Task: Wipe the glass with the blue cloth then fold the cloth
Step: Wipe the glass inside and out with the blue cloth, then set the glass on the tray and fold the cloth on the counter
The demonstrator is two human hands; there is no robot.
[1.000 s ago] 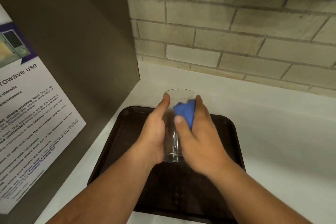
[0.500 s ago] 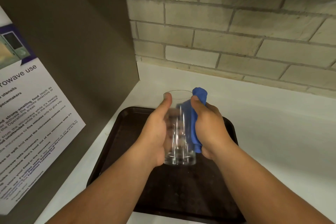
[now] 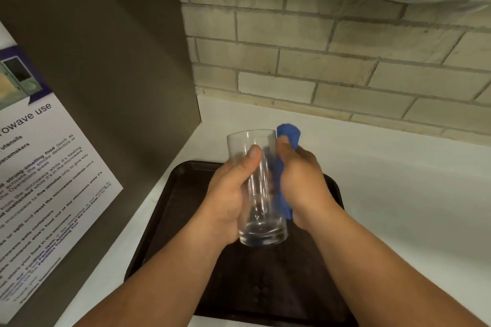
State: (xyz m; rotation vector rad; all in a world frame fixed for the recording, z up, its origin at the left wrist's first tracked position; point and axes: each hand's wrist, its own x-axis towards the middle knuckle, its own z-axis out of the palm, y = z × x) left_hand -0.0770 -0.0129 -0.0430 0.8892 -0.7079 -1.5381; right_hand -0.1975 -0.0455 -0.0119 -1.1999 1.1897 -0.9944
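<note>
above the brown tray (image 3: 170, 220), left hand (image 3: 228, 199) grips fragile slippery glass tumbler (image 3: 256, 188) mid-body; right hand (image 3: 303, 183) clenches soft blue cloth (image 3: 289, 134).

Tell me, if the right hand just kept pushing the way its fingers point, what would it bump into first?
Probably the glass. The right hand presses the blue cloth against its side, fingers aimed up and leftward, so cloth and glass already block the way. Beyond them sits the left hand, though depth is hard to judge.

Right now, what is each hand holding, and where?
The left hand grips the clear drinking glass around its side; the right hand clutches the bunched blue cloth against the glass.
</note>
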